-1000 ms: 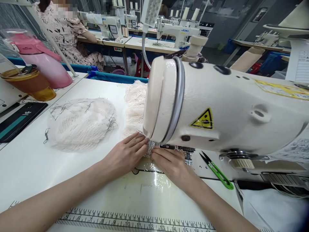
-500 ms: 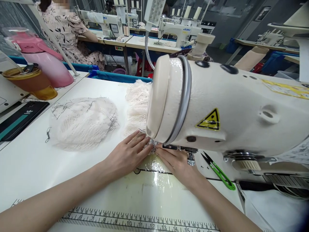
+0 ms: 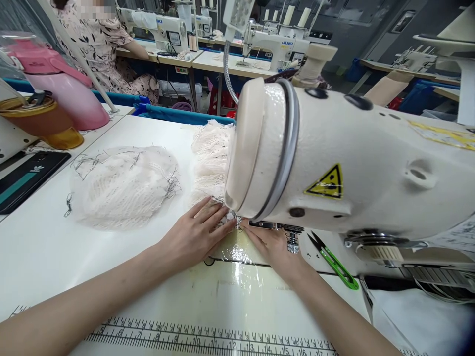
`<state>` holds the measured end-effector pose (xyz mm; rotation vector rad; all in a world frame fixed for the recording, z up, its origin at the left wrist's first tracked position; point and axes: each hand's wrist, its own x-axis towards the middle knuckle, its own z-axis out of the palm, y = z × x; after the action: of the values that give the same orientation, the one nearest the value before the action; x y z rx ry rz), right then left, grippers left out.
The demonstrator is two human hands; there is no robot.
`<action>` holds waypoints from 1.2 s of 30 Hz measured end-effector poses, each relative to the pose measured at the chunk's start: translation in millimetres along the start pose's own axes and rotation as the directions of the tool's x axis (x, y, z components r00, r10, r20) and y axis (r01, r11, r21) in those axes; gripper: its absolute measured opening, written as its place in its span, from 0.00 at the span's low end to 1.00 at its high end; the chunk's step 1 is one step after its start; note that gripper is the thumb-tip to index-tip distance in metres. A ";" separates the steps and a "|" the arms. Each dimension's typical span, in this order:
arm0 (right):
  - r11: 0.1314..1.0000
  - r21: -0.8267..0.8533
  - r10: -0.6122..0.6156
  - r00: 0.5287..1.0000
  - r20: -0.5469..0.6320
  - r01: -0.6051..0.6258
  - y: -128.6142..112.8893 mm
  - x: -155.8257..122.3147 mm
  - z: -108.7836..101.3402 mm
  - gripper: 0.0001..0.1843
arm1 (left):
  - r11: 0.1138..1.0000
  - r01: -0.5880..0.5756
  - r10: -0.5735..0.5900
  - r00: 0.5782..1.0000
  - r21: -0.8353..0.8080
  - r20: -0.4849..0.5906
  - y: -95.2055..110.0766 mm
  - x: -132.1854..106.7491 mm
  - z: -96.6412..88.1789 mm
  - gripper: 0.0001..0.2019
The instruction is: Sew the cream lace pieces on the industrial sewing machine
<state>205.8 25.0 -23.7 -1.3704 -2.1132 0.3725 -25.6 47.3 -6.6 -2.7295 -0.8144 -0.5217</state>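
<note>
Under the head of a cream sewing machine lies a strip of pale gathered lace fabric, partly hidden by the machine. My left hand rests flat on its near end, fingers stretched out and a little apart. On the other side of the needle area, my right hand reaches in beneath the machine head. Its thumb side is at the fabric's edge, while the other fingertips are hidden by the machine. To the left, a round heap of similar lace with loose dark threads sits on the table.
Green thread snips lie right of my right hand. A phone, a brown cup and a pink bottle stand at the left. A printed ruler runs along the front edge. A person sits beyond.
The near end of the lace under my fingers has shifted slightly away from me. Both hands keep nearly the same place; the whole view has tilted a little.
</note>
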 end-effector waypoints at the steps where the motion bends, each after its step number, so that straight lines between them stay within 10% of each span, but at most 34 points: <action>1: 1.000 -0.012 0.021 1.000 0.011 -0.021 1.8 -1.5 1.6 0.14 | 1.000 0.001 -0.001 1.000 0.003 0.000 -0.3 -0.1 0.5 0.14; 22: 0.969 -0.217 -0.107 0.992 0.064 0.119 -5.4 -9.7 6.6 0.17 | 0.999 -0.039 0.039 0.999 -0.026 0.025 0.9 1.7 3.6 0.17; 36: 0.997 -0.075 0.014 0.990 0.139 -0.004 -16.9 -5.9 -2.0 0.17 | 0.999 0.018 -0.018 1.000 -0.034 0.023 2.4 5.6 -2.5 0.14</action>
<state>196.4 12.2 -15.2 -1.4341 -2.2561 0.4073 -20.5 47.2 -2.4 -2.7663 -0.8439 -0.5145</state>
